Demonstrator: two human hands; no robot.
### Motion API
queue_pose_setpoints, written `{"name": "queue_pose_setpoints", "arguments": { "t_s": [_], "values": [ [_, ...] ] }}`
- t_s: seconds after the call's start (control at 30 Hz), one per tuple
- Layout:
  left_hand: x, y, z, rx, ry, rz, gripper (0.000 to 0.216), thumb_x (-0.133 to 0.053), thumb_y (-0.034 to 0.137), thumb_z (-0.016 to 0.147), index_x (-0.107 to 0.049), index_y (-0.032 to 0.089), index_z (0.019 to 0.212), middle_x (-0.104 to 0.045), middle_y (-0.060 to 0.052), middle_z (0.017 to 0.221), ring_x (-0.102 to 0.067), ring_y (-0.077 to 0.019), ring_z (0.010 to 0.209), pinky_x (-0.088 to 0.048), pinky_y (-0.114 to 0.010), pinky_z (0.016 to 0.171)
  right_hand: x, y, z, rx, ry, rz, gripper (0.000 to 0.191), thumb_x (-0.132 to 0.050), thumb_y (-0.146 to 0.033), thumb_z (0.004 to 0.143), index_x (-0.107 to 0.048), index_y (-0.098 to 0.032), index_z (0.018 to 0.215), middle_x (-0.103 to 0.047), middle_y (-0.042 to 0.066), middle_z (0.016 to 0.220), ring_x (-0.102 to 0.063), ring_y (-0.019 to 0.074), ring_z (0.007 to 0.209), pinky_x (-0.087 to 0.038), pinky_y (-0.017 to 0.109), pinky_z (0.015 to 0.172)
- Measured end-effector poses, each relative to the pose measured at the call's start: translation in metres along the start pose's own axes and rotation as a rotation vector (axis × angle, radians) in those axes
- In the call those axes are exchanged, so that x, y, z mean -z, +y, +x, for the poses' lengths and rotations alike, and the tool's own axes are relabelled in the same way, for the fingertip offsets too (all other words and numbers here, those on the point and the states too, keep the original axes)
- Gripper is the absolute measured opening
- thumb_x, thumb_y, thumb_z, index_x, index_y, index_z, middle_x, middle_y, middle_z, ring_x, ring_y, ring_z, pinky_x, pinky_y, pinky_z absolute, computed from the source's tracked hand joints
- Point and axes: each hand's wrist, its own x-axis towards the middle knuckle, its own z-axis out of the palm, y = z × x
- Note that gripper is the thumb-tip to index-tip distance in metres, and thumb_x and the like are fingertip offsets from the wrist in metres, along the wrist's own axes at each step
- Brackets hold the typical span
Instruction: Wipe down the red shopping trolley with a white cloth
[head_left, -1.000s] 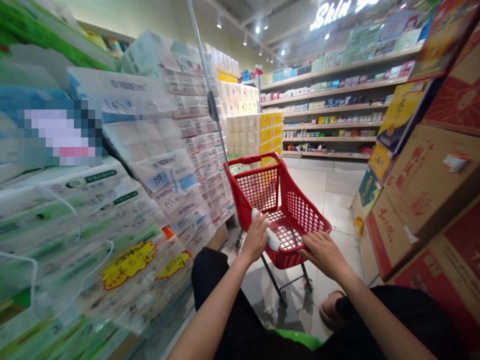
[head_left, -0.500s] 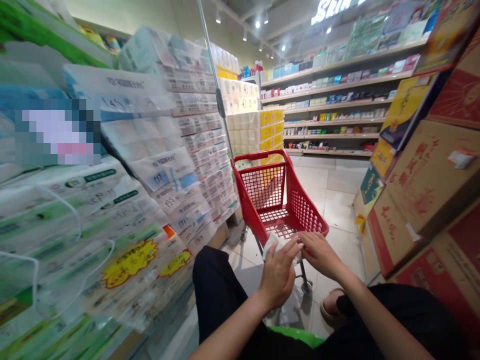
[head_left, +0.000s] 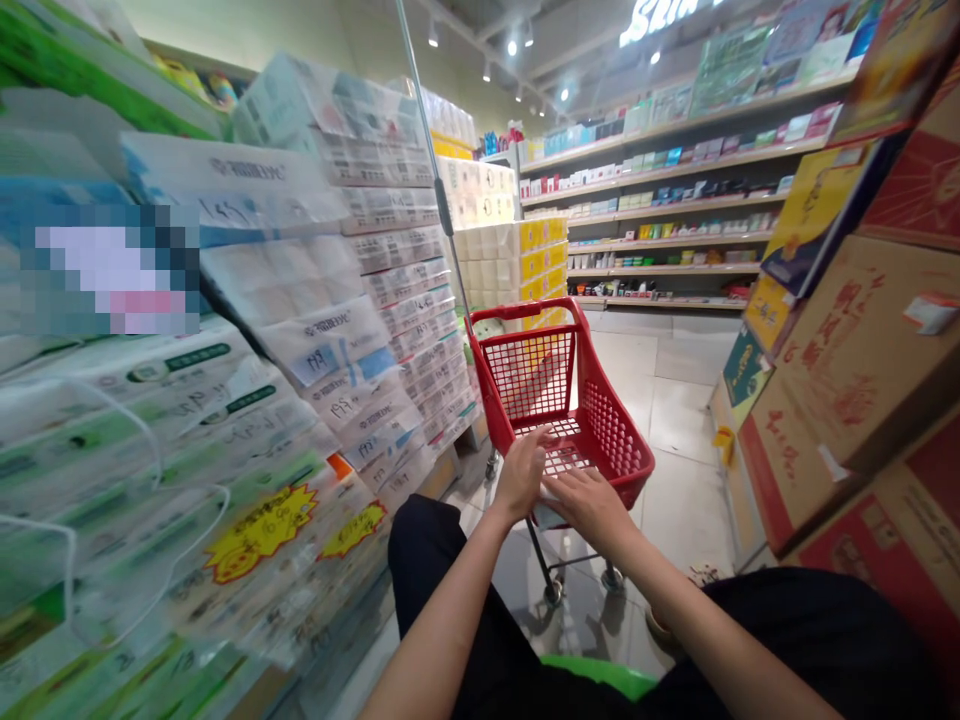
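Note:
A red plastic shopping cart (head_left: 525, 370) stands in front of my knees, its basket showing no goods. My left hand (head_left: 523, 475) is at the basket's near rim, fingers curled over it and closed. Beside it, my right hand (head_left: 589, 505) lies over the near end with its fingers bent down on a white cloth or tissue (head_left: 551, 515). Most of the cloth is hidden under that hand. A thin metal pole (head_left: 439, 190) rises from the cart's left side.
Stacked packs of tissue paper (head_left: 315, 340) line the left side. Cardboard boxes (head_left: 862, 350) are piled on the right. Shelves (head_left: 675, 215) of small goods stand at the back, beyond the tiled floor (head_left: 679, 400). Part of a green seat (head_left: 600, 672) shows beneath me.
My left hand has moved up and left from the cloth to the basket rim. My right hand has shifted left and down, onto the cloth. A foot on the right has moved slightly.

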Motion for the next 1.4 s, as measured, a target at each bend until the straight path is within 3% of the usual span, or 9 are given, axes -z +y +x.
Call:
{"name": "queue_pose_setpoints", "arguments": {
  "t_s": [0.2,0.4,0.53,0.67,0.83,0.93,1.07,1.27,1.4],
  "values": [
    [0.004,-0.002,0.002,-0.108,-0.072,0.065,0.045,-0.019,0.04,0.102,-0.046,0.024,0.135,-0.056,-0.003,0.132,-0.05,-0.0173,0.122,-0.038,-0.036,0.105,0.021,0.054,-0.035,-0.023,0.006,-0.05,0.02,-0.049,-0.036,0.094,-0.061,-0.026,0.105,-0.066,0.003,0.094,-0.055,0.0186,0.094,-0.033,0.034,0.089],
    [0.001,0.007,0.002,-0.168,-0.126,0.2,0.035,-0.04,0.046,0.097,-0.065,0.024,0.108,-0.064,-0.003,0.113,-0.055,-0.0181,0.108,-0.037,-0.038,0.103,0.03,0.103,-0.07,-0.046,0.11,-0.083,0.028,-0.046,-0.033,0.094,-0.059,-0.027,0.119,-0.064,0.004,0.115,-0.052,0.0199,0.115,-0.032,0.039,0.101],
    [0.005,0.007,0.0,-0.239,-0.216,0.292,0.039,-0.061,0.061,0.08,-0.071,0.025,0.087,-0.066,-0.004,0.098,-0.057,-0.0218,0.1,-0.03,-0.046,0.108,0.028,0.094,-0.067,-0.109,0.109,-0.046,0.026,-0.046,-0.033,0.094,-0.059,-0.026,0.116,-0.064,0.004,0.112,-0.052,0.0201,0.11,-0.034,0.038,0.099],
    [-0.007,0.013,-0.006,-0.274,-0.278,0.485,0.023,-0.068,0.047,0.079,-0.069,0.025,0.082,-0.067,-0.003,0.085,-0.058,-0.0228,0.096,-0.025,-0.049,0.112,0.033,0.076,-0.056,-0.113,0.039,-0.055,0.017,-0.051,-0.031,0.093,-0.061,-0.026,0.105,-0.065,0.003,0.098,-0.053,0.0195,0.098,-0.036,0.034,0.09],
    [-0.029,0.018,-0.024,-0.091,-0.327,0.59,0.02,-0.065,0.041,0.082,-0.065,0.021,0.087,-0.07,-0.005,0.083,-0.064,-0.0217,0.079,-0.048,-0.037,0.082,0.031,0.051,-0.04,-0.055,0.007,-0.119,0.015,-0.057,-0.036,0.09,-0.062,-0.022,0.088,-0.062,0.004,0.083,-0.051,0.0194,0.088,-0.033,0.033,0.083],
    [-0.018,0.009,-0.035,-0.076,-0.37,0.57,0.024,-0.064,0.046,0.081,-0.064,0.022,0.085,-0.07,-0.004,0.081,-0.065,-0.0224,0.075,-0.047,-0.031,0.069,0.025,0.035,-0.032,-0.006,0.01,-0.134,0.02,-0.055,-0.04,0.09,-0.062,-0.022,0.087,-0.06,0.003,0.082,-0.05,0.0195,0.084,-0.033,0.035,0.08],
    [0.011,-0.007,-0.046,-0.138,-0.372,0.543,0.028,-0.061,0.05,0.083,-0.064,0.022,0.085,-0.07,-0.004,0.081,-0.065,-0.0213,0.077,-0.043,-0.028,0.068,0.024,0.024,-0.029,0.107,-0.002,-0.064,0.022,-0.05,-0.04,0.093,-0.063,-0.022,0.094,-0.061,0.003,0.085,-0.051,0.0181,0.083,-0.037,0.034,0.08],
    [0.035,-0.021,-0.052,-0.223,-0.364,0.491,0.029,-0.062,0.053,0.082,-0.067,0.028,0.096,-0.07,-0.001,0.082,-0.064,-0.0184,0.079,-0.042,-0.028,0.073,0.032,0.049,-0.035,0.295,-0.006,0.116,0.031,-0.046,-0.024,0.095,-0.055,-0.024,0.124,-0.064,0.004,0.118,-0.053,0.018,0.114,-0.035,0.042,0.106],
    [0.035,-0.025,-0.05,-0.249,-0.356,0.488,0.031,-0.06,0.057,0.083,-0.066,0.031,0.098,-0.07,0.001,0.08,-0.064,-0.0188,0.076,-0.041,-0.029,0.071,0.036,0.079,-0.029,0.185,0.056,0.158,0.039,-0.043,-0.022,0.095,-0.05,-0.026,0.132,-0.06,0.004,0.129,-0.051,0.019,0.122,-0.037,0.044,0.108]
  ]
}}
